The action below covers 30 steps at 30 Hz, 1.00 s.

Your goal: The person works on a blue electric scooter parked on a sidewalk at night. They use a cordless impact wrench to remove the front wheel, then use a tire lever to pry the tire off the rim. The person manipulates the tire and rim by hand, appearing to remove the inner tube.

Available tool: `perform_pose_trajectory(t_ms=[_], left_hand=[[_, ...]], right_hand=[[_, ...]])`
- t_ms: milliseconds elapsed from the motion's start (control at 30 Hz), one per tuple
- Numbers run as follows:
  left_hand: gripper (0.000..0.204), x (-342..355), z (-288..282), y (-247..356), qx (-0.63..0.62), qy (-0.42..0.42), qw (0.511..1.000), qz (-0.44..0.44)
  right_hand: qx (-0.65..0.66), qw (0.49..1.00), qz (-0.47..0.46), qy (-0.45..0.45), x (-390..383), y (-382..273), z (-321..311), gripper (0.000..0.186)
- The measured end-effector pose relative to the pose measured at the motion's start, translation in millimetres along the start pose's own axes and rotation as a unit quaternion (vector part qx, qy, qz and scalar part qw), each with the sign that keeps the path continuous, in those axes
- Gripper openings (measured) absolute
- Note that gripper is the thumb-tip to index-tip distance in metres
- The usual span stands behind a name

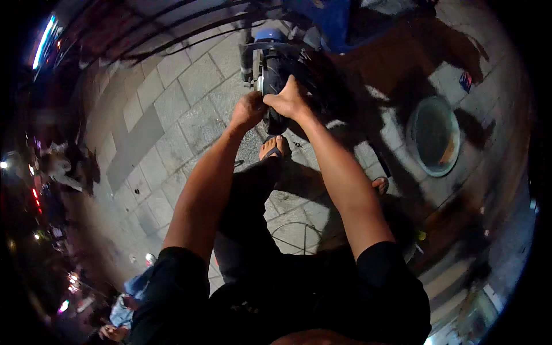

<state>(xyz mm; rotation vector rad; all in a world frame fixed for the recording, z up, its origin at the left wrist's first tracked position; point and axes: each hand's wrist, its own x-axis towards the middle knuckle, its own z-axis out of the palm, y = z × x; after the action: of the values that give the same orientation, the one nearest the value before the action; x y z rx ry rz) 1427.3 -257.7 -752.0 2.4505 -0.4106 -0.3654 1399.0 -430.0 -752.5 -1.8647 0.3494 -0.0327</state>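
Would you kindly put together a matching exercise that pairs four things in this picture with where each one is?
Things:
1. black tyre
2. round basin
3. blue scooter body
4. sandalled foot

Places:
A. at the top of the picture, above the wheel
B. on the paving at the right, apart from the hands
C. under the left hand and right hand
D. just below the wheel, between the forearms

Pairs: 1-C, 2-B, 3-A, 4-D

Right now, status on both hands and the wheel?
Left hand and right hand both pressed on the tyre. Sandalled foot just below. Round basin off to the right.
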Motion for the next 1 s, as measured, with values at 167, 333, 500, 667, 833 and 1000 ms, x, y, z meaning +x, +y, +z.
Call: perform_pose_trajectory(t_ms=[167, 333, 500, 667, 833, 1000], left_hand=[[0.034, -4, -9, -5, 0.000, -0.039, 0.999, -0.005], [0.029, -1, -9, -2, -0.019, -0.082, 0.996, 0.010], [0.029, -2, -4, -10, -0.118, -0.071, 0.990, 0.008], [0.029, 0, -8, -15, -0.116, -0.086, 0.989, -0.007], [0.027, -4, -18, -10, -0.048, -0.096, 0.994, -0.010], [0.028, -13, -28, -2, -0.062, -0.092, 0.994, -0.009]], right_hand=[[-0.077, 0.994, 0.070, -0.019, -22, -21, -2, 0.106], [-0.107, 0.994, 0.007, -0.005, -13, -1, -10, 0.084], [0.077, 0.993, -0.032, -0.082, -11, -14, -7, 0.058], [0.042, 0.997, 0.021, -0.054, -9, -7, -2, 0.067], [0.065, 0.996, 0.024, -0.058, -17, -17, 1, 0.078], [0.087, 0.991, 0.072, -0.070, -18, -11, -1, 0.061]])
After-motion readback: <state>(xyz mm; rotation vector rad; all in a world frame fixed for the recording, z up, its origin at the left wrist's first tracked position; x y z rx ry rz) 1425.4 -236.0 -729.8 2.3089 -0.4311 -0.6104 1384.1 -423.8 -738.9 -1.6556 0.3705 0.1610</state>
